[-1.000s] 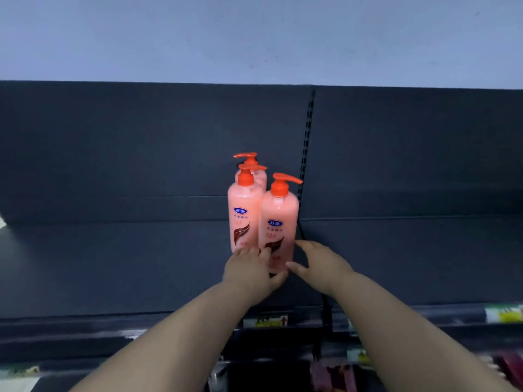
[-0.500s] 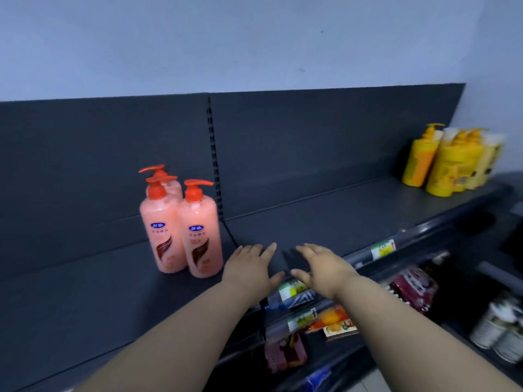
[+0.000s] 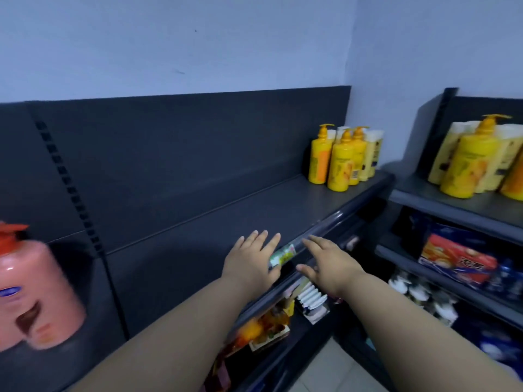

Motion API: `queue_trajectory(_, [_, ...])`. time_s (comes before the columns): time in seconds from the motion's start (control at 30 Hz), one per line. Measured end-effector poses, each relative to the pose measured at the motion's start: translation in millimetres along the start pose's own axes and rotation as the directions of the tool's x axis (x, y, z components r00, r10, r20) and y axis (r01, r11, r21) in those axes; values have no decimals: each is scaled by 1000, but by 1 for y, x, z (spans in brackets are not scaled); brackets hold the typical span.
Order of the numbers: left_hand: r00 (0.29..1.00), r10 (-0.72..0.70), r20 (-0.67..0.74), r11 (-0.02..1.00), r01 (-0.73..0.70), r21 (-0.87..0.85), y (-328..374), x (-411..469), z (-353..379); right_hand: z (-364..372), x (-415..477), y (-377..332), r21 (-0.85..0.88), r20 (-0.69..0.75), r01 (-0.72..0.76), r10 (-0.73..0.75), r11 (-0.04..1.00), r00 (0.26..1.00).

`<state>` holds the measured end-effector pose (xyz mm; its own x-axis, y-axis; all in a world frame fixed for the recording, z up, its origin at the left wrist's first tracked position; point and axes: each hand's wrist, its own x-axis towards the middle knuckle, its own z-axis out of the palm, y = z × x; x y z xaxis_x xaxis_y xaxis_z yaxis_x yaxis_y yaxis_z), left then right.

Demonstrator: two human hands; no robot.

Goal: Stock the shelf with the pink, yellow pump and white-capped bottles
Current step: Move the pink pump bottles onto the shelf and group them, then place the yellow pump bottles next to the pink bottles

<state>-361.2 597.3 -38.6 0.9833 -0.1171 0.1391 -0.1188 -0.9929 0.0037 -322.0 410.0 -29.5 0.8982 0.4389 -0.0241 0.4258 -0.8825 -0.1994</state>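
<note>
Head camera looking down along a dark shop shelf (image 3: 198,230), which is running from beside the person's left hand (image 3: 252,258) away to the far right corner. A second shelf unit (image 3: 441,202) is standing at right angles to it, beyond the right hand (image 3: 328,264).

Far to the left of the left hand, at the frame's edge, a pink bottle (image 3: 34,292) is standing upright on the shelf, its long axis vertical and its orange pump on top. Blur is hiding which way the spout is pointing.

Well beyond both hands, at the shelf's far end, yellow pump bottles (image 3: 339,168) are standing upright in a tight group, spouts pointing right. White-capped bottles (image 3: 372,154) are standing upright just behind them, touching or nearly so. More yellow and white-capped bottles (image 3: 469,162) are standing upright on the second unit's top shelf.

Both hands are reaching forward palms down, fingers straight and slightly spread, holding nothing. The left hand is hovering at the shelf's front edge, and whether it is touching the surface cannot be told. The right hand is hanging just off that edge, above packaged goods (image 3: 458,261) on lower shelves. A green-and-white price label (image 3: 284,254) is showing on the rail between the two hands.
</note>
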Motion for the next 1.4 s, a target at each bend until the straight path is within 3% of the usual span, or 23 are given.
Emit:
queue_trajectory(0.33, [994, 107, 8, 992, -106, -68, 140, 95, 22, -32, -19, 169, -2, -16, -155, 155, 988, 988])
queue_trajectory(0.9, [959, 284, 18, 952, -279, -128, 226, 224, 61, -42, 23, 280, 113, -72, -282, 291, 953, 954])
queue_trajectory(1.4, [838, 539, -87, 801, -542, -254, 299, 406, 63, -93, 97, 401, 167, -265, -566, 590, 807, 763])
